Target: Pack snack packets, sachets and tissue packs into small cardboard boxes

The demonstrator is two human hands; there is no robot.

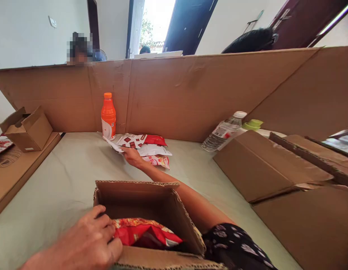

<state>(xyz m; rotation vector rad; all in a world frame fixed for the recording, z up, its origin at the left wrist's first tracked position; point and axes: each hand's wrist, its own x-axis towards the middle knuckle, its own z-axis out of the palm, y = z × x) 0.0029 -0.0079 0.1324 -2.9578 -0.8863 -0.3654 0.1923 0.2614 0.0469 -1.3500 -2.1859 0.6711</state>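
An open cardboard box [136, 184] stands in front of me with a red snack bag [145, 232] inside. My left hand [91, 234] is closed over the box's left wall, its fingertips beside the bag. My right hand [132, 156] reaches past the box and pinches a white flat packet [114, 145] by its right end. Close by lie a white "Meat" packet with brown squares [132, 140], a red packet [155, 140], a white packet [154, 150] and a pink-and-red packet [159, 161]. An orange bottle [108, 116] stands upright just behind the held packet.
A tall cardboard barrier [190, 86] runs across the back, with people partly visible beyond it. Several cardboard boxes [263, 161] fill the right side, where a clear bottle [223, 131] leans. At left, a small open box [32, 131] sits on a flat carton [24, 170].
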